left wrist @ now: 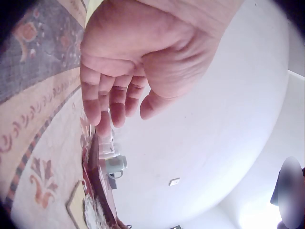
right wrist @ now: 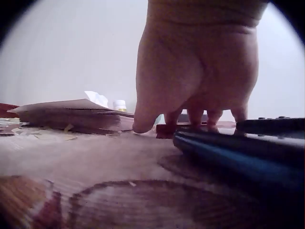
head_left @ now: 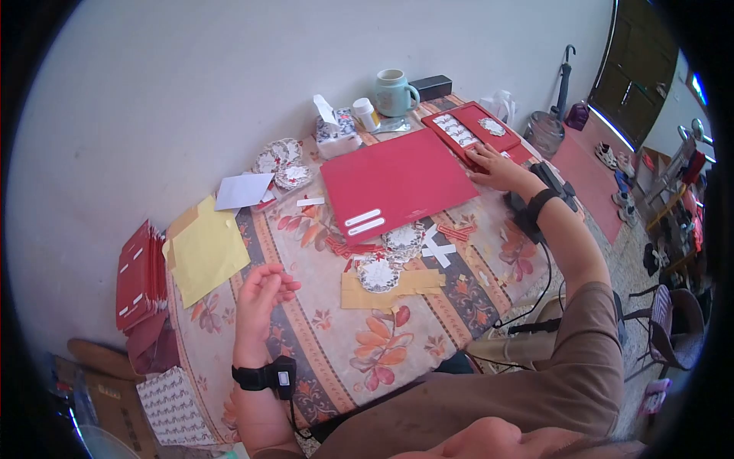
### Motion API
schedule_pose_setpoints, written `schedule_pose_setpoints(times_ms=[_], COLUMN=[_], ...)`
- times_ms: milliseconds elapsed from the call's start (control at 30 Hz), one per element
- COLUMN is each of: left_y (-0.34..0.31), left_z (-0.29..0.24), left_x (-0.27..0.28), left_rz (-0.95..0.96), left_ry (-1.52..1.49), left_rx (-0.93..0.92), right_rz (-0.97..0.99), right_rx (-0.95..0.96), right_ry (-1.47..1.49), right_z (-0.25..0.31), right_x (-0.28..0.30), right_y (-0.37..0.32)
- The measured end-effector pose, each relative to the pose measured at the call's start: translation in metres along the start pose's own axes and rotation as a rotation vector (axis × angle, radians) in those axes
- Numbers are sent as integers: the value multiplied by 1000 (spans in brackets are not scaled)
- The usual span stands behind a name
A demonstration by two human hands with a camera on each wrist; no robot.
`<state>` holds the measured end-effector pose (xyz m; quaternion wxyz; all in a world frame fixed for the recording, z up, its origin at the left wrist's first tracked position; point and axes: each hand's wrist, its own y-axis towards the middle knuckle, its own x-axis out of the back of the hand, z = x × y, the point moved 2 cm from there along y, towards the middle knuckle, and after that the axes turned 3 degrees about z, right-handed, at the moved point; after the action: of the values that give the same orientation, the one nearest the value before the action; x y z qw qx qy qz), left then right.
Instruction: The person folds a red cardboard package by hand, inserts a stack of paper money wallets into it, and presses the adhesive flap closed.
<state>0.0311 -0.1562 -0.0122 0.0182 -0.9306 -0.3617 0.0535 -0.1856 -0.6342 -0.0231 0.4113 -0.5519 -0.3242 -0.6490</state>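
Note:
My left hand [head_left: 262, 302] hovers over the near left of the table, palm up, its fingers loosely bent and holding nothing. In the left wrist view the same hand [left wrist: 138, 67] hangs with its fingers spread apart. My right hand [head_left: 501, 170] reaches to the far right, fingertips at the near edge of a shallow red box [head_left: 483, 122]. Inside the box lie a sheet of printed stickers [head_left: 456, 130] and an ornate round label [head_left: 492, 127]. Beside that hand, a thick stack of large red paper pieces [head_left: 397, 180] fills the middle, with two white label strips on top.
Round floral labels [head_left: 378, 273] and a tan card strip [head_left: 359, 294] lie in front of the stack. A mug [head_left: 394, 93], white bottle [head_left: 366, 115] and tissue box [head_left: 336, 138] stand along the wall. Red folders [head_left: 141, 275] and yellow paper [head_left: 208, 252] are at left.

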Motion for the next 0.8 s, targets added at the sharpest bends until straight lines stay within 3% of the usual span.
schedule_pose_setpoints(times_ms=[567, 733, 800], left_y=[-3, -3, -3], left_z=[-2, -3, -3], left_x=[0, -1, 0], left_rz=[31, 39, 8], left_ry=[16, 18, 5], left_rx=[-44, -34, -30], right_rz=[80, -48, -107], right_rx=[29, -159, -127], right_ry=[21, -39, 57], right_z=[10, 19, 5], right_x=[13, 26, 47], right_y=[-28, -33, -37])
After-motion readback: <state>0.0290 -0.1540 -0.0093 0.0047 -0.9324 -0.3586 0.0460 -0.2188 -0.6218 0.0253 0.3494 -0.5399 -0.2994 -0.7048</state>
